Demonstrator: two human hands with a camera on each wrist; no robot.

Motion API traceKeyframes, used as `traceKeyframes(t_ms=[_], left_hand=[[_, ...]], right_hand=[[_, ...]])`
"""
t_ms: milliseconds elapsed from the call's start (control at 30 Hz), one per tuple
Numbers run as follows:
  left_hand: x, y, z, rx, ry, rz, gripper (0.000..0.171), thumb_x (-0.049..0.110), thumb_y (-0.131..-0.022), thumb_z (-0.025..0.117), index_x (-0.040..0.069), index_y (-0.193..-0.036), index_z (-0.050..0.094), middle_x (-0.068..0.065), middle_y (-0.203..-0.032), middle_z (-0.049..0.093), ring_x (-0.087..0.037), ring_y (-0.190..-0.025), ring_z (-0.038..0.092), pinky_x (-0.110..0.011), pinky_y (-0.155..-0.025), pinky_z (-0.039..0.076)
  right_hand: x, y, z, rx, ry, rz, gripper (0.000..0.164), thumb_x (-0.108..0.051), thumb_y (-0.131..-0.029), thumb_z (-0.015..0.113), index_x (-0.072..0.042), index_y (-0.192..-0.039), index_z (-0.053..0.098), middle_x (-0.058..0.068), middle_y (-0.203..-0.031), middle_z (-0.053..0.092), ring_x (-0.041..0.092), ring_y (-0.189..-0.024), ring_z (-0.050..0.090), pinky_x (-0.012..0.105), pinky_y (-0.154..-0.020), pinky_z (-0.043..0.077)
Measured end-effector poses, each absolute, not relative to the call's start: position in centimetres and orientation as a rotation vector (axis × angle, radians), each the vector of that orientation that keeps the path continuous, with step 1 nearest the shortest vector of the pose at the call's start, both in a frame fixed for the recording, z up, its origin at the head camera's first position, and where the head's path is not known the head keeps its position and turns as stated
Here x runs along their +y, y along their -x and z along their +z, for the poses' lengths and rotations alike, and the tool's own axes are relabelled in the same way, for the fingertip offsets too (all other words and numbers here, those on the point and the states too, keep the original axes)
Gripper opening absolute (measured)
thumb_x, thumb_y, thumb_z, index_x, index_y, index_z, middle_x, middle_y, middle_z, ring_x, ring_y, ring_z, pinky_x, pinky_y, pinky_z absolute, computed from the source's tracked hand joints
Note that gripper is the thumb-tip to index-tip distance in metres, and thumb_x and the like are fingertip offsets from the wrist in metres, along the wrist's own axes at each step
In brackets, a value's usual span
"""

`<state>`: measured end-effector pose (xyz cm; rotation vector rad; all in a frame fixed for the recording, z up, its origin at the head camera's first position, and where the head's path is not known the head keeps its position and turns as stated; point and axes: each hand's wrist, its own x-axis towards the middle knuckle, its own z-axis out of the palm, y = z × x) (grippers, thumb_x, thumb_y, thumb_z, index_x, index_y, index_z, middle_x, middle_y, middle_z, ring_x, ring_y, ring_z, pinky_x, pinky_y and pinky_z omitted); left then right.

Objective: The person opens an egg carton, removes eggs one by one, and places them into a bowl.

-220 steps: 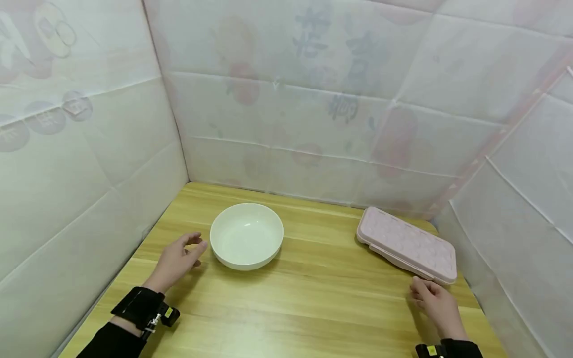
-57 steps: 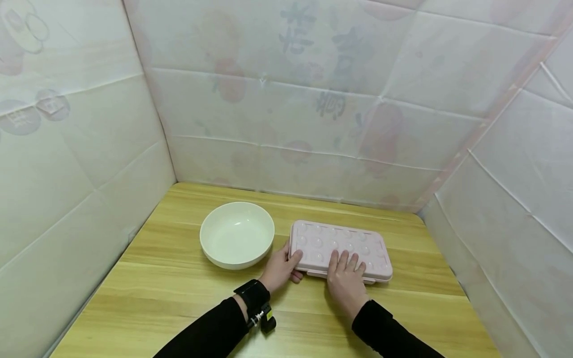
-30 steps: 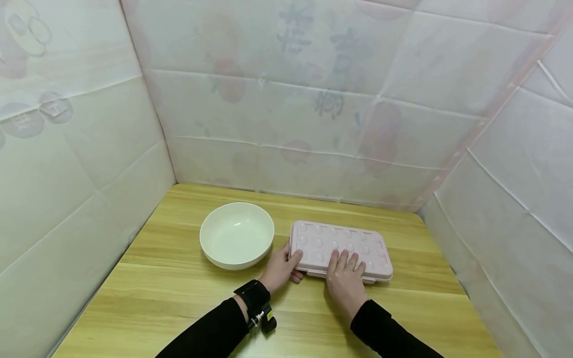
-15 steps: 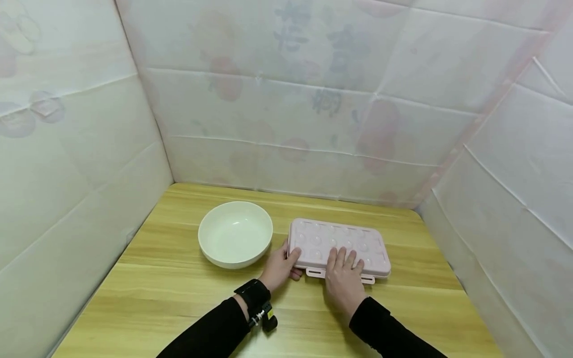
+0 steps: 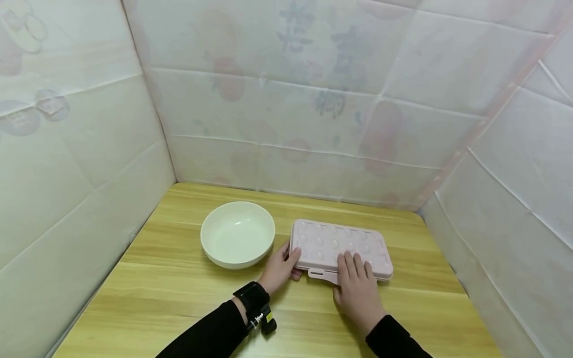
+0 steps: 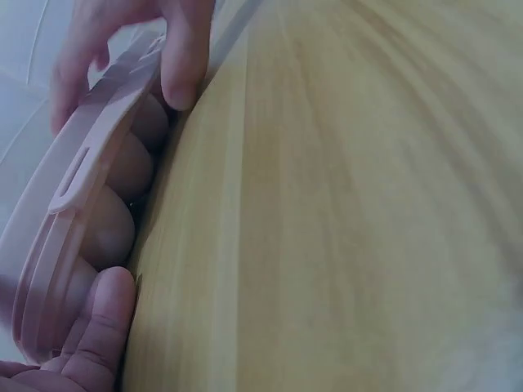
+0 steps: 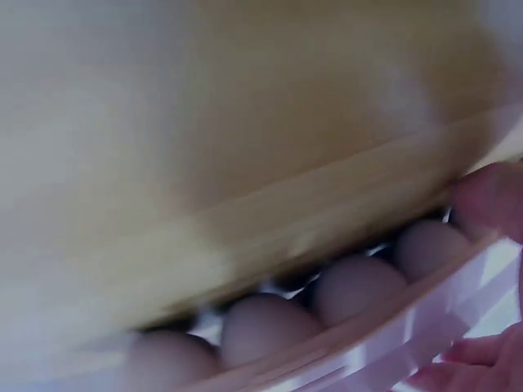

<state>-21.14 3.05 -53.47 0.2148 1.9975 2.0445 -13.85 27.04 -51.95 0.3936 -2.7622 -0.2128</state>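
Note:
A pale pink lidded egg box [image 5: 320, 241] lies on the table, its domed lid down. My left hand [image 5: 276, 269] grips the near left corner, thumb on top and fingers low at the side. My right hand [image 5: 360, 301] has its fingers over the lid's near right part and its thumb at the front side, holding that edge. Along the front, a slotted latch strip [image 5: 323, 276] stands out from the box. Below the strip, several eggs [image 6: 109, 229] show in the left wrist view; the right wrist view shows a row of eggs [image 7: 265, 328] beside the right thumb.
A white round bowl [image 5: 237, 236] with nothing in it stands just left of the egg box, close to my left hand. The wooden table [image 5: 179, 308] is enclosed by pale printed sheets [image 5: 286, 114] at the back and both sides.
The egg box has come from the right side to beside the bowl, both hands now on it. Lately the front latch strip has swung outward and my right hand has shifted right along the edge.

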Motion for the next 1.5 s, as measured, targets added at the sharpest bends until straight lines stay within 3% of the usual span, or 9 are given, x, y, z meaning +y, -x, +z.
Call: traceKeyframes(t_ms=[100, 200, 300, 467, 667, 800, 900, 1200, 1500], left_hand=[[2.9, 20.9, -53.5, 2.002, -0.183, 2.046, 0.075, 0.039, -0.114, 0.051, -0.006, -0.167, 0.022, -0.029, -0.140, 0.065, -0.031, -0.084, 0.075, -0.040, -0.074, 0.066], [2.7, 20.7, -53.6, 2.025, -0.168, 2.043, 0.078, 0.039, -0.113, 0.053, -0.010, -0.165, 0.020, -0.031, -0.155, 0.054, -0.028, -0.084, 0.074, -0.038, -0.074, 0.066], [2.5, 20.7, -53.5, 2.049, -0.164, 2.039, 0.079, 0.038, -0.113, 0.055, -0.011, -0.165, 0.020, -0.031, -0.160, 0.049, -0.025, -0.083, 0.074, -0.037, -0.074, 0.066], [2.2, 20.7, -53.6, 2.066, -0.172, 2.041, 0.077, 0.036, -0.113, 0.055, -0.011, -0.164, 0.023, -0.031, -0.158, 0.051, -0.024, -0.083, 0.074, -0.036, -0.073, 0.066], [2.0, 20.5, -53.7, 2.058, -0.188, 2.053, 0.073, 0.033, -0.113, 0.054, -0.011, -0.163, 0.026, -0.031, -0.151, 0.057, -0.026, -0.084, 0.074, -0.036, -0.074, 0.067], [1.8, 20.5, -53.7, 2.038, -0.196, 2.069, 0.063, 0.028, -0.116, 0.048, -0.011, -0.162, 0.030, -0.029, -0.126, 0.070, -0.029, -0.084, 0.075, -0.039, -0.075, 0.067], [1.7, 20.5, -53.7, 2.022, -0.214, 2.084, 0.057, 0.022, -0.117, 0.042, -0.012, -0.162, 0.030, -0.027, -0.110, 0.071, -0.031, -0.085, 0.075, -0.042, -0.076, 0.067], [1.4, 20.8, -54.1, 2.049, -0.232, 2.050, 0.053, 0.010, -0.115, 0.042, -0.012, -0.161, 0.032, -0.026, -0.106, 0.073, -0.027, -0.083, 0.075, -0.036, -0.074, 0.067], [1.6, 20.7, -54.1, 2.020, -0.228, 2.091, 0.051, 0.008, -0.115, 0.038, -0.011, -0.162, 0.032, -0.028, -0.108, 0.071, -0.034, -0.086, 0.075, -0.044, -0.077, 0.067]], right_hand=[[28.7, 13.2, -51.3, -2.780, -0.366, -0.027, 0.097, -0.049, -0.089, 0.082, 0.004, -0.158, 0.039, 0.030, -0.159, 0.049, 0.050, -0.145, 0.049, 0.066, -0.120, 0.040], [30.8, 13.0, -50.3, -2.790, -0.221, 0.209, 0.098, -0.051, -0.091, 0.082, 0.007, -0.157, 0.038, 0.033, -0.157, 0.048, 0.052, -0.142, 0.049, 0.068, -0.118, 0.040], [32.9, 13.2, -49.4, -2.803, -0.025, 0.436, 0.092, -0.050, -0.099, 0.073, 0.009, -0.159, 0.035, 0.037, -0.158, 0.043, 0.057, -0.143, 0.044, 0.072, -0.117, 0.037], [35.5, 13.4, -48.9, -2.820, 0.079, 0.681, 0.079, -0.047, -0.107, 0.063, 0.006, -0.160, 0.038, 0.041, -0.164, 0.032, 0.063, -0.147, 0.035, 0.079, -0.116, 0.032], [37.4, 13.3, -49.9, -2.880, -0.013, 0.755, 0.072, -0.041, -0.106, 0.067, 0.000, -0.160, 0.044, 0.042, -0.166, 0.025, 0.065, -0.150, 0.030, 0.080, -0.113, 0.034], [38.0, 13.3, -50.2, -2.884, -0.074, 0.755, 0.070, -0.034, -0.103, 0.072, -0.001, -0.159, 0.046, 0.043, -0.165, 0.028, 0.063, -0.146, 0.038, 0.071, -0.109, 0.047], [38.1, 13.5, -50.3, -2.871, -0.094, 0.733, 0.069, -0.030, -0.101, 0.074, 0.001, -0.157, 0.048, 0.043, -0.163, 0.032, 0.061, -0.143, 0.046, 0.064, -0.105, 0.053], [38.3, 14.0, -50.3, -2.841, -0.123, 0.687, 0.065, -0.010, -0.093, 0.081, 0.005, -0.151, 0.054, 0.038, -0.157, 0.045, 0.054, -0.131, 0.061, 0.059, -0.102, 0.055], [38.8, 14.3, -50.1, -2.862, -0.119, 0.699, 0.060, 0.000, -0.093, 0.078, 0.005, -0.149, 0.057, 0.036, -0.156, 0.048, 0.050, -0.125, 0.066, 0.057, -0.099, 0.057]])
